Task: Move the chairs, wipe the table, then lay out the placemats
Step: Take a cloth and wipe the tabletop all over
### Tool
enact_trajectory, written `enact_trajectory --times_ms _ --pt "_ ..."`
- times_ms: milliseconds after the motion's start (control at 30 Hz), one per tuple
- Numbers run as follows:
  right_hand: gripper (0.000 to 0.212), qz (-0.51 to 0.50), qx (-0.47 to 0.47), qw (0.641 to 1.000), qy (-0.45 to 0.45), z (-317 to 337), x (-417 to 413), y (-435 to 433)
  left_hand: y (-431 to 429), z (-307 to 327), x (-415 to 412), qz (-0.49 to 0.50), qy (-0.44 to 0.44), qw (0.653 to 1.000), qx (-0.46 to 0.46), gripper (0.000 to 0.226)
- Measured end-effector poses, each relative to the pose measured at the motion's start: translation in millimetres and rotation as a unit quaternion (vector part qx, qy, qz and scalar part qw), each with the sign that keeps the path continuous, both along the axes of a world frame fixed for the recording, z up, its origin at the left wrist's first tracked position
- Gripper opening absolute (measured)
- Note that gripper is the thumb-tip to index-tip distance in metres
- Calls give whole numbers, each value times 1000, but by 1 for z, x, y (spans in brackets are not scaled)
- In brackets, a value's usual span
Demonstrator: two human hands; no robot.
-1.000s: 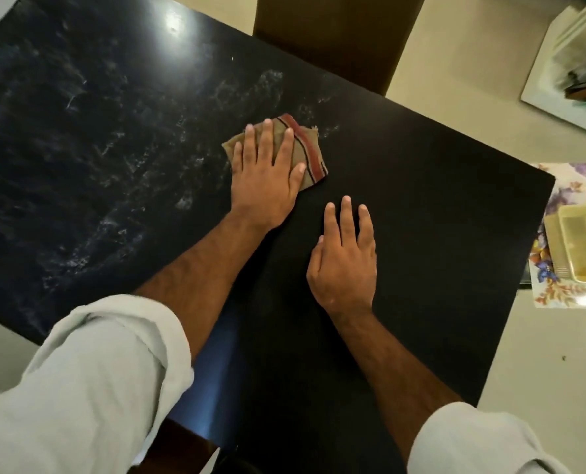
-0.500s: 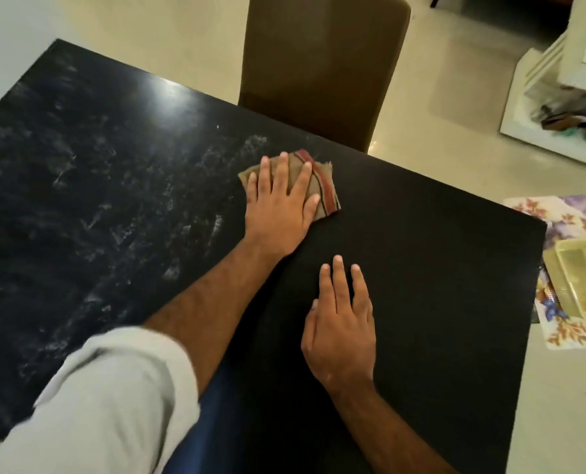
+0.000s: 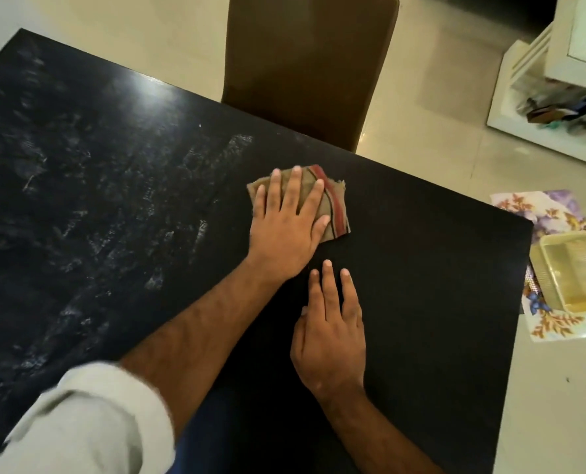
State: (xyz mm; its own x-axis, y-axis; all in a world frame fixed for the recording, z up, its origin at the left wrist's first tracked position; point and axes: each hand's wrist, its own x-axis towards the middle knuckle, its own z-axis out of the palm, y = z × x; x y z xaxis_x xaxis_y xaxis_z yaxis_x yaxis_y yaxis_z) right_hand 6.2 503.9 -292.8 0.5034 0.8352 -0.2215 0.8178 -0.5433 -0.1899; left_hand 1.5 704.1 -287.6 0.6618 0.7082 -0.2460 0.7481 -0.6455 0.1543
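Nearest the camera, a pale rolled sleeve (image 3: 89,419) covers the left upper arm, blurred at its edge; the bare forearm runs up and right from it across the black table (image 3: 421,302). Right hand (image 3: 329,333) lies flat on the tabletop, palm down, fingers straight and close together, gripping nothing. Just beyond its fingertips the left hand (image 3: 286,230) presses flat, fingers spread, on a folded tan cloth (image 3: 336,213) with red and dark stripes; the palm bears on the cloth rather than clutching it, and the cloth's striped edge shows to the right of the fingers. The cloth rests on the table near the far edge. Left half of the tabletop carries pale streaks and smears; the right half around the hands looks plain dark. Past the far edge a brown chair (image 3: 312,63) stands on the light floor, its back against the table. At right, off the table's end, a floral placemat (image 3: 555,213) lies with a yellowish plastic tray (image 3: 572,268) on it. Farther right, a white shelf unit (image 3: 551,97) holds blurred clutter.
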Motion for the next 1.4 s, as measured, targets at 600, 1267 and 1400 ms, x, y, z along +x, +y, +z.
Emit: enact_trajectory --times_ms 600,1267,1400 --pt "64 -12 3 999 -29 3 -4 4 42 -1 -88 86 -2 996 27 74" --pt "64 -16 34 999 -36 1 -7 3 -51 -3 -223 132 18 991 20 73" --pt "64 -19 39 998 -34 1 -9 5 2 -5 -188 122 -7 991 54 73"
